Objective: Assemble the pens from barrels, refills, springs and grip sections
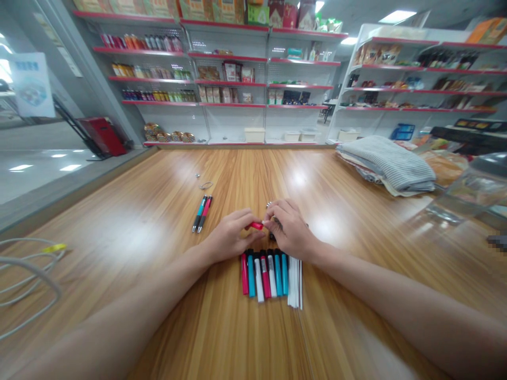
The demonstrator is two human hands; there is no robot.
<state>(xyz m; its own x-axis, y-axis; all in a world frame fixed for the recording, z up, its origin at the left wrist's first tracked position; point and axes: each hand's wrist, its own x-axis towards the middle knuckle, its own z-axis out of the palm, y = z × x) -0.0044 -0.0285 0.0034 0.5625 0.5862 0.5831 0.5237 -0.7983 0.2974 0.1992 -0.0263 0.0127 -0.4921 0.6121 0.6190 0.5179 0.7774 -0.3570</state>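
My left hand [236, 236] is closed on a short pink-red pen barrel [256, 225], held sideways above the table. At the barrel's right end, the fingertips of my right hand [290, 227] pinch together on something small and pale that I cannot make out. Small dark and shiny parts [269, 205] show partly behind my right hand. Just below the hands lies a row of pink, teal and white pen barrels [264, 274] with black ends. Beside them, on the right, is a bundle of thin white sticks [294, 282], perhaps refills.
Two whole pens [202, 214], teal and pink, lie left of my hands, with a metal ring [206, 185] beyond them. Pale cable [35, 269] coils at the left. Folded striped cloth [392, 163] and a clear container [467, 184] sit at the right. Stocked shelves [229, 82] stand behind the wooden table [166, 327].
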